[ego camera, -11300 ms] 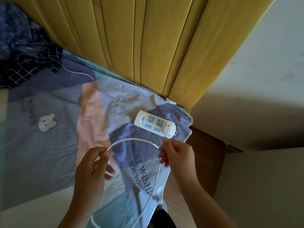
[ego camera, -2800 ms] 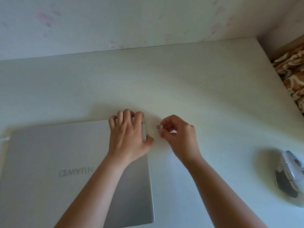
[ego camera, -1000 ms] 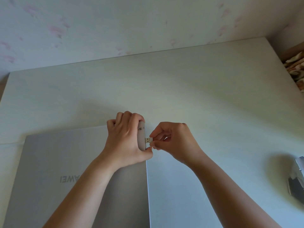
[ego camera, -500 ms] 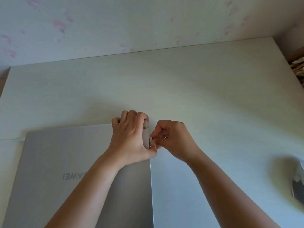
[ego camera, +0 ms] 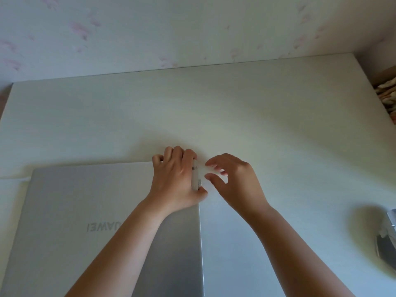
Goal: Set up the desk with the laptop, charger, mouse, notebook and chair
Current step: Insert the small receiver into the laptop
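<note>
White desk: laptop, mouse

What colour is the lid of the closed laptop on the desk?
Silver-grey, with a mirrored grey logo; the head view shows the laptop plainly.

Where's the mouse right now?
The mouse sits on the desk at the far right edge of the head view, partly cut off, well to the right of the closed laptop and both hands.
</note>
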